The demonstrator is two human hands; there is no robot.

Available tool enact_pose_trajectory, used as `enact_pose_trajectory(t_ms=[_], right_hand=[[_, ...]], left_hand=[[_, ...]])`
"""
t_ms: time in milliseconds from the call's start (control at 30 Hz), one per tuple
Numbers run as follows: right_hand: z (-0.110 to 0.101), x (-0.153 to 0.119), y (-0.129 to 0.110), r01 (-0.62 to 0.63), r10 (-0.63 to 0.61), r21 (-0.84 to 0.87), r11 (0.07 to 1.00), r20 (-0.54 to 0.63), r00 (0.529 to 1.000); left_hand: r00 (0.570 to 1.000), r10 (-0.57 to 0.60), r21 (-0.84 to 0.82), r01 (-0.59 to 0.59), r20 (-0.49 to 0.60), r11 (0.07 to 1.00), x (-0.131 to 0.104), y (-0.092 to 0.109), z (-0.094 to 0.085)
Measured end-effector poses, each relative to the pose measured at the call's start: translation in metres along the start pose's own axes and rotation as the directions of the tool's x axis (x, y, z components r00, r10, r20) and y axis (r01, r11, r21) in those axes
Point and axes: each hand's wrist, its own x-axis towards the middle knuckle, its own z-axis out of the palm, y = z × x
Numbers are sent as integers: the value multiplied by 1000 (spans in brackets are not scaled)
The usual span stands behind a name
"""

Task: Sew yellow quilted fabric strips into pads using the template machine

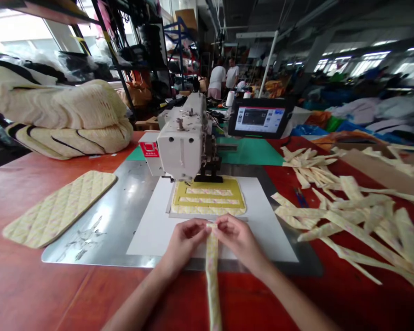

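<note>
Strip end between fingertips

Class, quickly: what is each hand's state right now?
Left hand: closed, pinching one end of the fabric strip.
Right hand: closed, pinching that same end.

Your strip looked like matt cloth, your quilted panel like puckered fabric, while your metal plate looked smooth and shiny and your tabletop had a glossy finish.

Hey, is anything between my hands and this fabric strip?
Nothing visible stands between them: the left hand and right hand already hold the fabric strip near its far end, fingertips right on it.
</note>
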Motion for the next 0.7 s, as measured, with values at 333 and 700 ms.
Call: enact_pose_trajectory(t_ms=[333,700], right_hand=[[5,-5,-5,71,-66,50,996,-84,994],[1,-7,3,172,-174,-72,983,-23,985]], left_hand=[[992,62,-24,-65,-105,998,-4,-2,7],[978,128,2,-130,-163,992,-4,-6,9]])
